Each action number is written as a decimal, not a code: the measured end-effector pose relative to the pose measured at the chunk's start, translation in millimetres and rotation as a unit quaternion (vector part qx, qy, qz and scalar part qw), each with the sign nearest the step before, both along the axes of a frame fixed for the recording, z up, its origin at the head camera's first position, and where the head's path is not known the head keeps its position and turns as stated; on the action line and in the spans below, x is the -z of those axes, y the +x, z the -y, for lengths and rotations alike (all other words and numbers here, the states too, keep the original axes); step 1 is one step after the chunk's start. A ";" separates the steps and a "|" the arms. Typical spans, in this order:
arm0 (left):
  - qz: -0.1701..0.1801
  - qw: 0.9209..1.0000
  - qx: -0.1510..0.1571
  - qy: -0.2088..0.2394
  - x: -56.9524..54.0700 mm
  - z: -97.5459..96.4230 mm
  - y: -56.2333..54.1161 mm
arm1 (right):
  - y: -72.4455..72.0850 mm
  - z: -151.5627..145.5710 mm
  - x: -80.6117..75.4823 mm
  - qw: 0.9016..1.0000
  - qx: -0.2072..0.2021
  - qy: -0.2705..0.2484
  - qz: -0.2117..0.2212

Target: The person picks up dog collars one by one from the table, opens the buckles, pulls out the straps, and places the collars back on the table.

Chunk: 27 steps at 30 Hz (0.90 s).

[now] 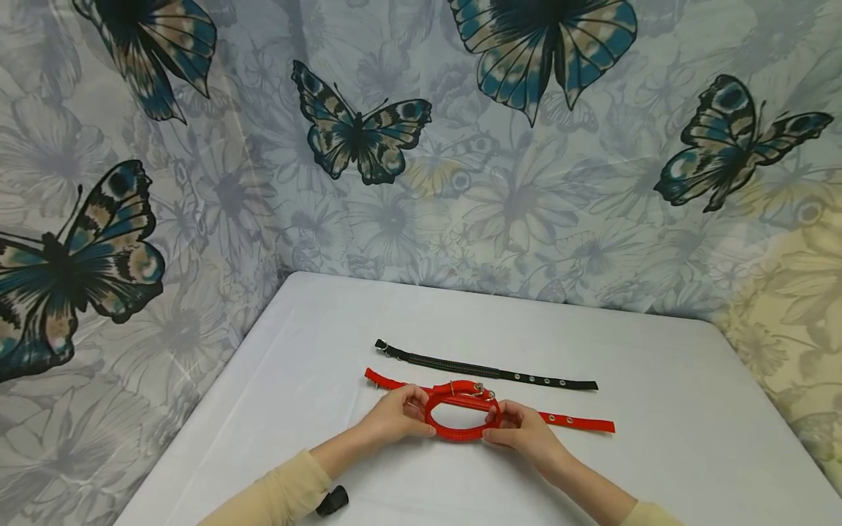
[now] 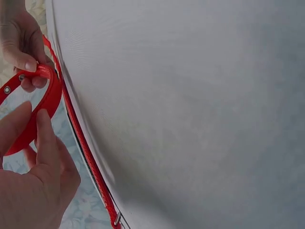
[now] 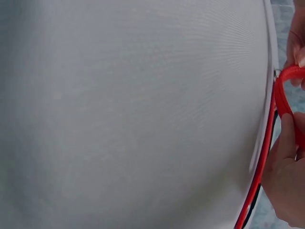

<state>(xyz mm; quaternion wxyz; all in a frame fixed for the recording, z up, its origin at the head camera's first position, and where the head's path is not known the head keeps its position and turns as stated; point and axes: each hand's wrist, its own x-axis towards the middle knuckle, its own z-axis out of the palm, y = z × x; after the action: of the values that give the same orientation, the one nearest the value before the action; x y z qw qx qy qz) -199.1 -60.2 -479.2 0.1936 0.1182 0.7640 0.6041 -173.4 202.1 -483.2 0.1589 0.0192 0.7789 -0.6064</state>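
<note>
Both hands hold a red collar [image 1: 460,435] between them, buckled into a loop, above the white table. At the loop's left side, the thumb and fingers of my left hand [image 1: 395,416] pinch the band. My right hand [image 1: 529,435] grips the opposite side the same way. A metal buckle and ring show on the loop's far edge. In the left wrist view, metal eyelets dot the looped collar [image 2: 53,95]. Just behind the hands a second red collar [image 1: 592,425] lies stretched out, its middle partly hidden by the loop. Farther back lies a black collar [image 1: 454,364], also unbuckled.
A small black object [image 1: 333,502] lies by the left sleeve at the front of the white table [image 1: 658,365]. Butterfly-printed fabric [image 1: 526,204] hangs behind the table and along its left side.
</note>
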 end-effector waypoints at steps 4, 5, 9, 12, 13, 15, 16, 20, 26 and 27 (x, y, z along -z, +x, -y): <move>0.000 1.000 0.017 -0.014 1.5 1.7 1.7 | 3.5 -0.9 1.0 0.999 -0.014 0.036 -0.016; 0.000 1.000 0.021 -0.018 1.6 2.0 1.8 | 4.3 -1.6 1.5 0.999 -0.019 0.039 -0.018; 0.000 0.999 0.029 -0.026 1.7 2.6 3.1 | 6.5 -3.9 5.1 0.998 -0.032 0.051 -0.020; -0.003 0.999 0.033 -0.027 1.9 2.7 4.0 | 7.4 -4.5 8.5 0.997 -0.037 0.063 -0.022; -0.006 0.999 0.034 -0.027 1.8 2.8 4.4 | 7.6 -4.6 9.5 0.997 -0.038 0.066 -0.023; -0.021 0.998 0.038 -0.036 2.4 2.9 4.8 | 8.2 -4.5 10.9 0.996 -0.040 0.073 -0.026; -0.034 0.998 0.041 -0.043 2.7 3.0 5.0 | 8.6 -4.4 11.3 0.996 -0.041 0.078 -0.029; -0.097 0.991 0.055 -0.072 4.5 3.4 5.8 | 10.4 -3.5 11.0 0.994 -0.041 0.096 -0.038; -0.148 0.984 0.067 -0.072 3.6 4.7 8.1 | 11.4 -3.0 8.0 0.990 -0.058 0.113 -0.058; -0.150 0.984 0.067 -0.071 3.2 4.9 8.4 | 11.6 -3.1 7.7 0.989 -0.060 0.117 -0.062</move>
<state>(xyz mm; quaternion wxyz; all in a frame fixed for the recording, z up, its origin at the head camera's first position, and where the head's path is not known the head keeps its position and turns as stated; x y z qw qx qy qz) -190.7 -65.1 -482.4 0.1251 0.2445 0.8155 0.5094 -161.8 205.2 -490.9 0.1429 -0.0466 0.8528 -0.5001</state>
